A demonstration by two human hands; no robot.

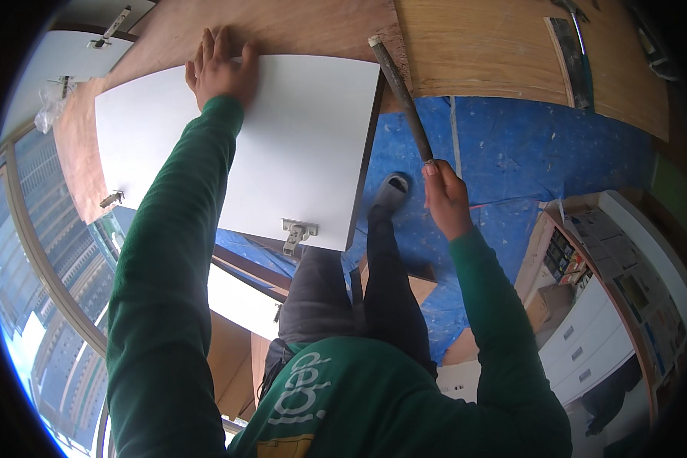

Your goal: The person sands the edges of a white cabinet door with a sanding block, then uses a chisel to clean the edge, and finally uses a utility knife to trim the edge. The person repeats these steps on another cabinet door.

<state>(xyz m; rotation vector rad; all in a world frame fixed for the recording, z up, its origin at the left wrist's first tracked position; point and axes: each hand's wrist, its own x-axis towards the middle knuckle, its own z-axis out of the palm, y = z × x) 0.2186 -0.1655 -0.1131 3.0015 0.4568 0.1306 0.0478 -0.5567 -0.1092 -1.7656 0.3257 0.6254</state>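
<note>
Far left on the desk, a bit of clear plastic lies beside the other white boards, which have hinges fitted too. Next, approx. mid-left, is our main white board, flat on the desk w/ its near side overhanging toward our legs. Its left hinge sticks out past the near edge. Our left grip is spread wide, palm down at the board's far edge, holding nothing. The right hinge sits at the near right corner.

Just right of the board, our right grip is closed round the low end of a dark stick; can't tell if its tip touches anything. Below is blue sheeting; far right, prob. a hammer on the desk.

Progress, as we judge it: both visible hinges done; screw tightness n/k; board not joined to anything yet, so that part's left.
</note>
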